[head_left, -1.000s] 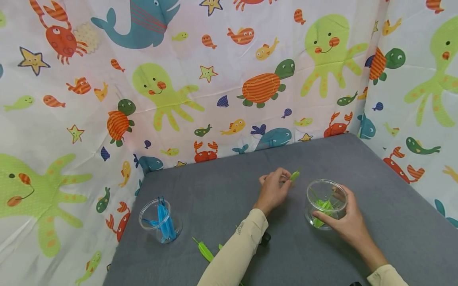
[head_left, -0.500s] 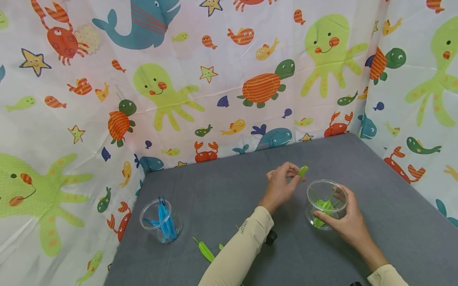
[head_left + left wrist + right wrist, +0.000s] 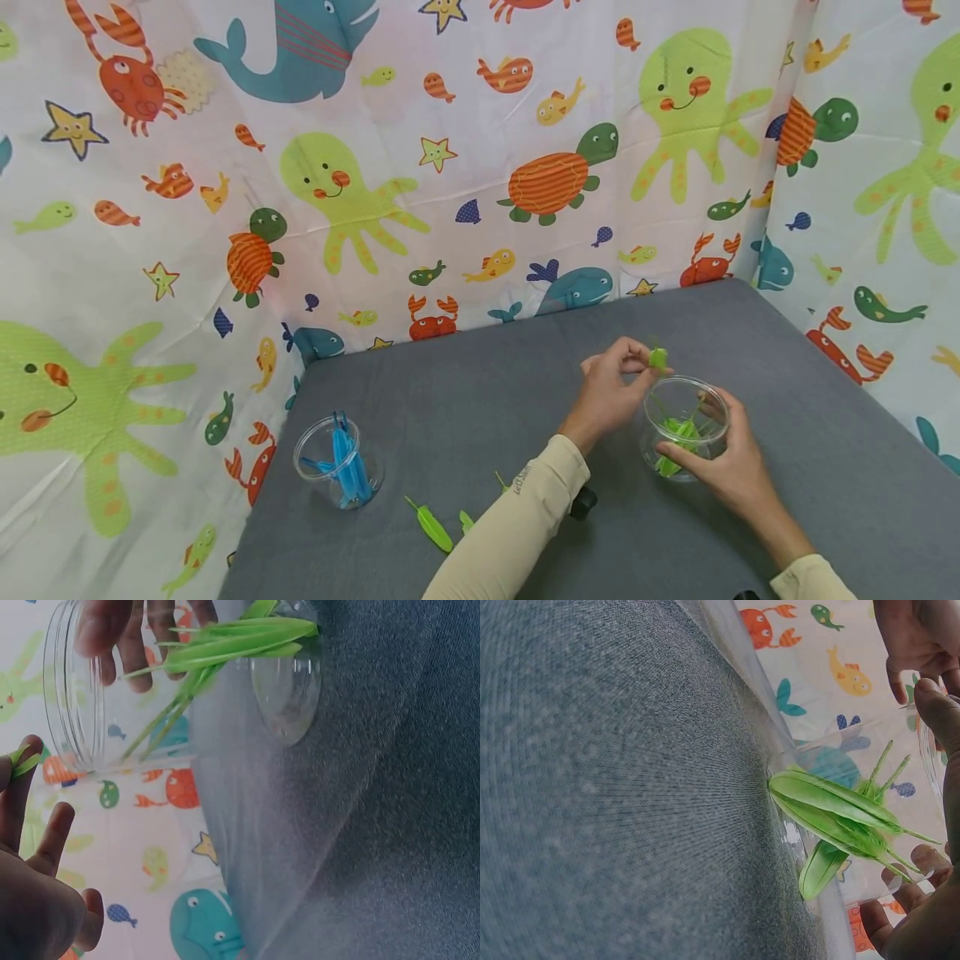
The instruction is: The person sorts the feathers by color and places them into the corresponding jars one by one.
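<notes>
My left hand [image 3: 611, 387] pinches a green feather [image 3: 658, 358] between thumb and fingers, just above the left rim of a clear jar [image 3: 651, 446]. My right hand [image 3: 731, 462] grips that jar from the right side, thumb at the front and fingers behind. Inside the jar lean several green feathers [image 3: 832, 806], their quills pointing up toward the mouth in the right wrist view. In the left wrist view, only a small part of the pinched feather [image 3: 26, 763] shows at the fingertips, outside the jar.
A second clear jar [image 3: 303, 477] with several blue feathers [image 3: 351, 467] stands at the left of the grey-covered table [image 3: 450, 400]. Loose green feathers [image 3: 432, 527] lie near my left sleeve [image 3: 517, 525], which partly covers them. A patterned curtain [image 3: 465, 108] encloses the table's back and sides.
My left hand has moved to the right with the pinched feather, from beside the jar to over its rim. The right hand and the jar have stayed in place.
</notes>
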Available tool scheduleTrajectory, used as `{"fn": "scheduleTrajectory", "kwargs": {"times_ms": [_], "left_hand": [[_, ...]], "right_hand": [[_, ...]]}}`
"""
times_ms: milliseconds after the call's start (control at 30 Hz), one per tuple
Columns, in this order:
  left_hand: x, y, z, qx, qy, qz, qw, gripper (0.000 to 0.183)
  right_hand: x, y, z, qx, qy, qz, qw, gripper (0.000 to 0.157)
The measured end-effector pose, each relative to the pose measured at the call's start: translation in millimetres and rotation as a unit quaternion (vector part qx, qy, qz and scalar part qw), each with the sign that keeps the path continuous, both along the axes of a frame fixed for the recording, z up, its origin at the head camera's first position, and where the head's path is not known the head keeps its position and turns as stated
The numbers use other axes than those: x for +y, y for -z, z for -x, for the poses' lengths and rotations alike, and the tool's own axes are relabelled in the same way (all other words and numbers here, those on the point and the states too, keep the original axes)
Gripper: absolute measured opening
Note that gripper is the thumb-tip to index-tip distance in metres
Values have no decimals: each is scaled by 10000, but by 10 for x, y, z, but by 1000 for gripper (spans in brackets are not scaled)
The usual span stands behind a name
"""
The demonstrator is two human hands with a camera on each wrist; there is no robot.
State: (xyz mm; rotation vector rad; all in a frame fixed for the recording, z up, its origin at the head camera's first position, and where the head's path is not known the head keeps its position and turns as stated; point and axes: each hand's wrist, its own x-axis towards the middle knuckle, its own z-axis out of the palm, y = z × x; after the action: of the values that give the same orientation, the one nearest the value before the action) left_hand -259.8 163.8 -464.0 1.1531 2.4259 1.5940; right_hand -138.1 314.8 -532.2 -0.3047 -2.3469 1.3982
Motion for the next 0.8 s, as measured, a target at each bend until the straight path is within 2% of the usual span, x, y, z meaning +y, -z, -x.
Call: {"fn": "scheduleTrajectory", "kwargs": {"times_ms": [133,367,600,800], "left_hand": [[25,11,-42,-2,147,310,9994,8],[36,77,-51,282,183,686,9971,8],[37,119,-39,382,142,809,9959,12],[29,143,-38,369,147,845,9956,5]], "right_hand": [[-3,-3,-2,-39,-31,13,10000,117],[-1,6,-4,-55,-19,-47,10000,117],[2,4,2,-89,3,-56,9999,117],[-10,-3,-5,-95,24,-66,9999,117]]}}
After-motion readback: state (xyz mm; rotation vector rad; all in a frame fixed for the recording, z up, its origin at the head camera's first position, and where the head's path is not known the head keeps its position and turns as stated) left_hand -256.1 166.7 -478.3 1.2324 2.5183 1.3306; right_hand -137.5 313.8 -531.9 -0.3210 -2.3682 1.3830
